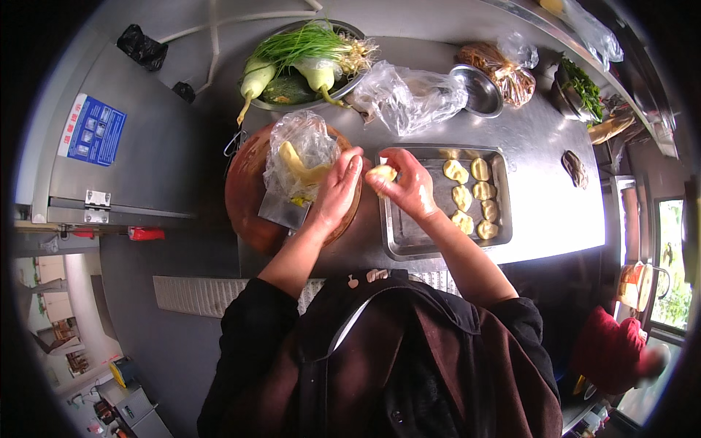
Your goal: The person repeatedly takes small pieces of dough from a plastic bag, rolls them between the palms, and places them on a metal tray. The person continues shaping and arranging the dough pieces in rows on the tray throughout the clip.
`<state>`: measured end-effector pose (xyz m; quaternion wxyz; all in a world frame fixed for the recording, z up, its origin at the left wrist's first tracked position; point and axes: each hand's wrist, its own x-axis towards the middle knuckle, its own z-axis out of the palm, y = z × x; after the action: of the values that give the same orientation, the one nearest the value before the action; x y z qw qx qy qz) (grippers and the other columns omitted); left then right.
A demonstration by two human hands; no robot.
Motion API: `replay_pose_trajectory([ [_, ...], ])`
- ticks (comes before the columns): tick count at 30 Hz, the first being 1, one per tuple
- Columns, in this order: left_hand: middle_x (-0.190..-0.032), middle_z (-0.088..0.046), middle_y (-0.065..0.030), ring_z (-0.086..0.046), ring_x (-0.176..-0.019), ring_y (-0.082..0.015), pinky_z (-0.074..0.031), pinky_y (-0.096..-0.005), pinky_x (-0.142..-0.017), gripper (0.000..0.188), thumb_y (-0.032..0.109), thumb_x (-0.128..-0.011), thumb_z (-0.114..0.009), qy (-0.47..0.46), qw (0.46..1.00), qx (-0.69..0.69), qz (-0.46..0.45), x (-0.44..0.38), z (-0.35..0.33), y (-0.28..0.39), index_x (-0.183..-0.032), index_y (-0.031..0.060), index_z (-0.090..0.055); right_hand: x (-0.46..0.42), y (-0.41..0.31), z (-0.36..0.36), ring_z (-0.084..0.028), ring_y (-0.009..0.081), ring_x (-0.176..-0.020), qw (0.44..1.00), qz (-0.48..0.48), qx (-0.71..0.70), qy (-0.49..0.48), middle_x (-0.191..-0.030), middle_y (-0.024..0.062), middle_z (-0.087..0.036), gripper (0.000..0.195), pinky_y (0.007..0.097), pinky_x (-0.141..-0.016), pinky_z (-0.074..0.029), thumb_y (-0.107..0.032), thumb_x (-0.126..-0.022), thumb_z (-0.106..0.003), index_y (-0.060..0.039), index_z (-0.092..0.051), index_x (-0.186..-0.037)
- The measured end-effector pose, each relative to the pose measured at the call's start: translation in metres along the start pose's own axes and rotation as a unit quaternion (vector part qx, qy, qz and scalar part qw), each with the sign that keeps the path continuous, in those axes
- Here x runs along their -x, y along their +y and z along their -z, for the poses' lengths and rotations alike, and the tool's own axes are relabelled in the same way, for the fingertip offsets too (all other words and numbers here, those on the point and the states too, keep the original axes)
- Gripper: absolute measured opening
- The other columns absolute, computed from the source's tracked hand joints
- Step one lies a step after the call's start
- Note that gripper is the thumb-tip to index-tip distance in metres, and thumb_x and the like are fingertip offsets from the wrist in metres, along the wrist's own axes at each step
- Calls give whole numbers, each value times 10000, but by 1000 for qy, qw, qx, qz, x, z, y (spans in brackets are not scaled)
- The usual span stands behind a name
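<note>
My right hand (412, 185) pinches a small lump of pale yellow dough (383, 173) between thumb and fingers, over the left rim of a rectangular metal tray (417, 230). Flattened dough pieces (461, 197) lie in two columns in the tray's right half. Just left of that lump, my left hand (340, 191) is raised with its thumb up; its palm and inner fingers are hidden. A curved yellow dough roll (296, 162) lies on a clear plastic bag (278, 131) and passes behind this hand. Beneath are a cleaver blade (282, 209) and a round wooden chopping board (243, 191).
Behind the board, a metal basin (350, 30) holds gourds (257, 79) and scallions (298, 44). A crumpled plastic bag (408, 98), a steel bowl (482, 90) and a bag of brown food (501, 71) line the back. Someone in red (610, 350) is at far right.
</note>
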<state>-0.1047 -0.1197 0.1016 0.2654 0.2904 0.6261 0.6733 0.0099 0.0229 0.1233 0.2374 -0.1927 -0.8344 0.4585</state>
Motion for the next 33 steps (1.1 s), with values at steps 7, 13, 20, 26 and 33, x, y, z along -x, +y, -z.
replay_pose_trajectory([
  [7, -1157, -668, -109, -638, -1084, -232, -490, -443, -985, 383, 402, -1055, -486, -205, 784, 492, 318, 18, -39, -2, -1200, 71, -614, 17, 19, 26, -646, 320, -969, 969, 145, 198, 28, -1038, 103, -650, 832, 417, -836, -540, -654, -592, -826, -95, -655, -1185],
  [13, -1116, -659, -102, -662, -1022, -227, -524, -393, -921, 232, 50, -983, -586, -110, 838, 401, 353, 21, -62, -4, -1215, 37, -582, 43, 39, 50, -700, 299, -896, 983, 4, 168, -80, -1029, 113, -678, 645, 394, -761, -567, -482, -713, -837, -112, -653, -1208],
  [20, -1078, -674, -116, -668, -980, -229, -538, -348, -901, 283, -44, -913, -500, -20, 889, 356, 288, 3, -79, -22, -1168, 0, -615, 51, 32, 74, -534, 377, -1268, 999, 25, -5, -41, -1365, 208, -548, 627, 446, -1052, -442, -300, -889, -721, -30, -505, -1411],
  [26, -1311, -596, -168, -517, -1286, -295, -372, -426, -1129, 539, 415, -973, -449, -235, 712, 593, 294, 0, -96, -9, -1282, -11, -567, 50, 7, 72, -414, 431, -1397, 953, 187, 232, -41, -1453, 217, -500, 656, 544, -1152, -321, -456, -914, -646, -15, -529, -1385],
  [33, -1550, -390, -204, -348, -1448, -368, -222, -465, -1236, 714, 545, -1018, -384, -293, 675, 625, 259, 14, -139, 0, -1469, -9, -400, 30, 1, 66, -462, 402, -1365, 957, 244, 149, -55, -1408, 161, -554, 563, 549, -1148, -326, -344, -928, -629, -41, -529, -1391],
])
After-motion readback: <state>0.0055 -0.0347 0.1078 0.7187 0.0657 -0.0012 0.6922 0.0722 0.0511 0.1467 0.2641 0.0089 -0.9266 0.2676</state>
